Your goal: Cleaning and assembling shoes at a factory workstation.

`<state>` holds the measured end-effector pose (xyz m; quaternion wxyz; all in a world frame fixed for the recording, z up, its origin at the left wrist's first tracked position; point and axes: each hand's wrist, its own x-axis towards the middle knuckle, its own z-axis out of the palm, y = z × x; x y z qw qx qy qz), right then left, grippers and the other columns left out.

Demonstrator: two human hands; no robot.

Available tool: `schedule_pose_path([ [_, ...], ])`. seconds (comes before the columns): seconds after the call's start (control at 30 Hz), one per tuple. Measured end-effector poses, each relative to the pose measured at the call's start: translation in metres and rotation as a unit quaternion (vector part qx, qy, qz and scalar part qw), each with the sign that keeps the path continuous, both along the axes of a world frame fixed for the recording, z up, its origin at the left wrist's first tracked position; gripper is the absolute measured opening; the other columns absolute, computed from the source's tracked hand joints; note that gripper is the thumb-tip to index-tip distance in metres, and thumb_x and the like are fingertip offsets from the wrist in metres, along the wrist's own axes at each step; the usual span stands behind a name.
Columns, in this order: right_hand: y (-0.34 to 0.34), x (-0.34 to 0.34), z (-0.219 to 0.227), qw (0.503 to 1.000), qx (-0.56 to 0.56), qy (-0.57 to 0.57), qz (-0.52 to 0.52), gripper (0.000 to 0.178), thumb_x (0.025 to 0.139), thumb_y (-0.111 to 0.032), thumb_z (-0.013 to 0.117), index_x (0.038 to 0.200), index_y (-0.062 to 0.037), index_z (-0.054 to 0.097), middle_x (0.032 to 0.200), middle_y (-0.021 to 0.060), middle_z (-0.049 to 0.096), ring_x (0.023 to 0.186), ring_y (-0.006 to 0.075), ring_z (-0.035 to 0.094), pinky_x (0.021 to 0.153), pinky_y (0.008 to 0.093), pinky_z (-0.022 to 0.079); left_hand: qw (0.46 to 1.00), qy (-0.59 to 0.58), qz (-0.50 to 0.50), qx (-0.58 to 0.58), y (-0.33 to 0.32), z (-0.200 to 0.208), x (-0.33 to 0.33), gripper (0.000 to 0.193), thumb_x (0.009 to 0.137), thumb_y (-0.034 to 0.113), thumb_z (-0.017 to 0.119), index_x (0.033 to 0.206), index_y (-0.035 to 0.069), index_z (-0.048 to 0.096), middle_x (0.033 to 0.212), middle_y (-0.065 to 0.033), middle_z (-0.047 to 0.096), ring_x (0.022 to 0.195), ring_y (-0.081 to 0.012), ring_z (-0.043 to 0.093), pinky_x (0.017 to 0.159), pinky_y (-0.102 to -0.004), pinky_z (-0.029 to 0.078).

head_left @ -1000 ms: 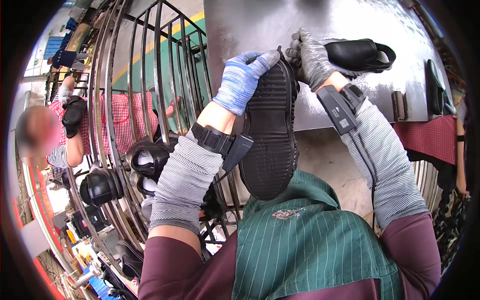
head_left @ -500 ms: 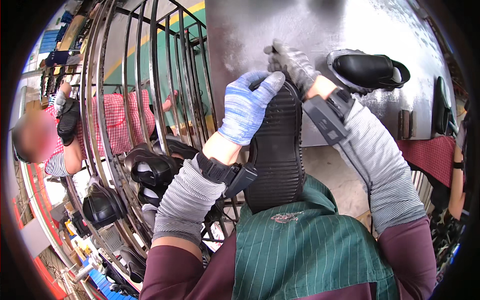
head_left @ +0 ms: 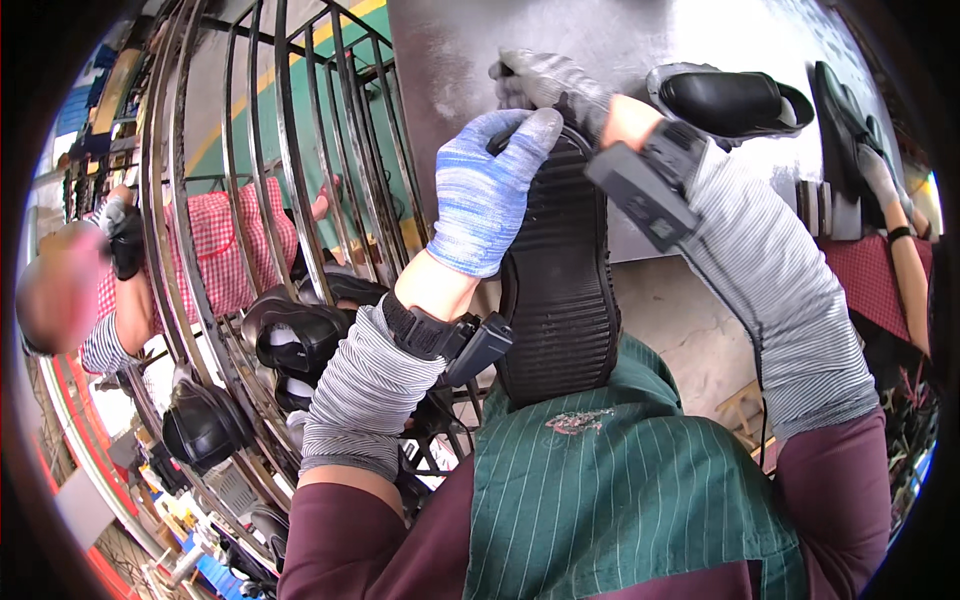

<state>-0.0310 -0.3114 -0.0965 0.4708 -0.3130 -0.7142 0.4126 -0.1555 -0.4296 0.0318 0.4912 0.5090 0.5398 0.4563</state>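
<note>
A black shoe (head_left: 560, 290) stands tilted against my green striped apron, its ridged sole facing me. My left hand (head_left: 488, 190), in a blue and white knit glove, grips the upper end of that shoe, thumb over the sole's edge and fingers behind. Just beyond this end is my right hand (head_left: 555, 85) in a grey glove, its fingers curled together at the far left; what they hold, if anything, is hidden. Another black shoe (head_left: 730, 102), open at the back, lies on the metal table (head_left: 450, 50) right of my right hand.
A black metal rack (head_left: 290, 140) with several black shoes (head_left: 295, 330) stands close on my left. Behind it is a person in a red checked apron (head_left: 235, 230) holding a dark shoe. At the right, another person's gloved hand (head_left: 880, 175) is by black shoes on the table.
My right hand has moved left and away from me, past the shoe's upper end. My left hand keeps its grip. At the right, another person's hands have come in beside the shoes.
</note>
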Motion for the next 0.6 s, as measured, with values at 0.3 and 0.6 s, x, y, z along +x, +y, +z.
schedule_pose_path([
  [0.3,-0.007,-0.031,0.063,0.892,-0.448,0.064,0.01,0.033,0.096,-0.04,0.048,0.087,-0.0087,0.053,0.069,-0.003,0.053,0.062,0.0086,0.05,0.061,0.0252,0.046,1.0,-0.006,0.007,0.007,-0.002,-0.009,-0.015,0.031,0.083,0.025,0.072,0.094,-0.004,0.068,0.073,-0.0054,0.066,0.065,-0.0072,0.057,0.06,-0.0231,0.047],
  [0.6,0.013,-0.035,0.063,0.905,-0.423,0.04,0.016,0.032,0.093,-0.028,0.049,0.093,0.0017,0.06,0.076,0.0102,0.061,0.07,0.0211,0.061,0.066,0.0352,0.053,0.999,0.019,-0.003,0.045,0.002,-0.009,-0.014,0.032,0.083,0.027,0.072,0.093,-0.003,0.068,0.072,-0.0071,0.067,0.063,-0.0089,0.057,0.06,-0.0244,0.047],
])
